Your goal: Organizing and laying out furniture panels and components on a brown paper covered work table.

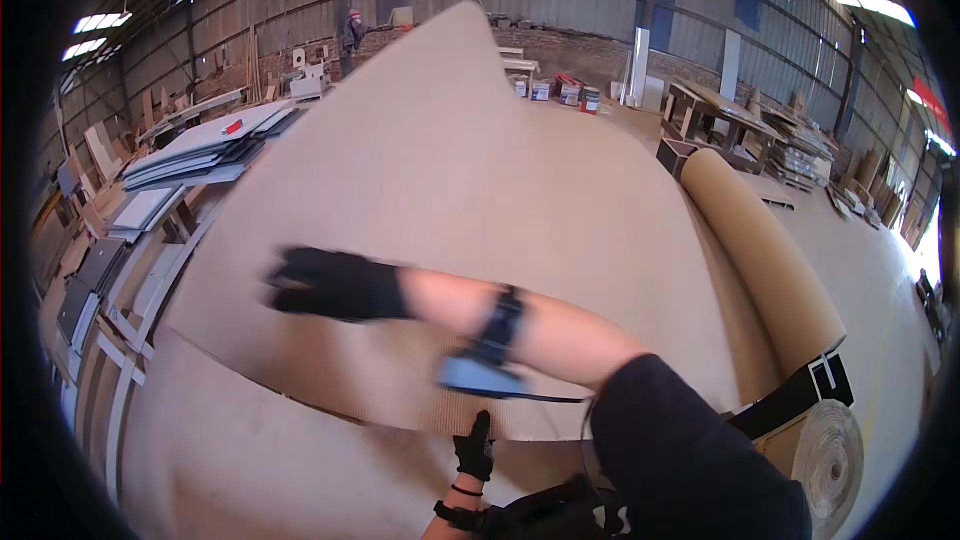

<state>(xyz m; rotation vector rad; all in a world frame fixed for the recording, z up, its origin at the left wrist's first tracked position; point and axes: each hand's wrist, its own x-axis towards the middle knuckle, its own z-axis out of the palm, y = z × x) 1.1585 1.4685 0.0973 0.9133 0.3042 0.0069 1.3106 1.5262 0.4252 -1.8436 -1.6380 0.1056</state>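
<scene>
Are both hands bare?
No, the right hand and the left hand each wear a dark glove.

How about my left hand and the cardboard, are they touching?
Touching: the head view shows the left hand at the near edge of the cardboard, its thumb lapped over the ribbed surface.

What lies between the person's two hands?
In the head view, a bare stretch of cardboard lies between the right hand and the left hand; the device on the right forearm shows beside it.

Brown sheet, left grip at near edge, right grip blurred
</scene>
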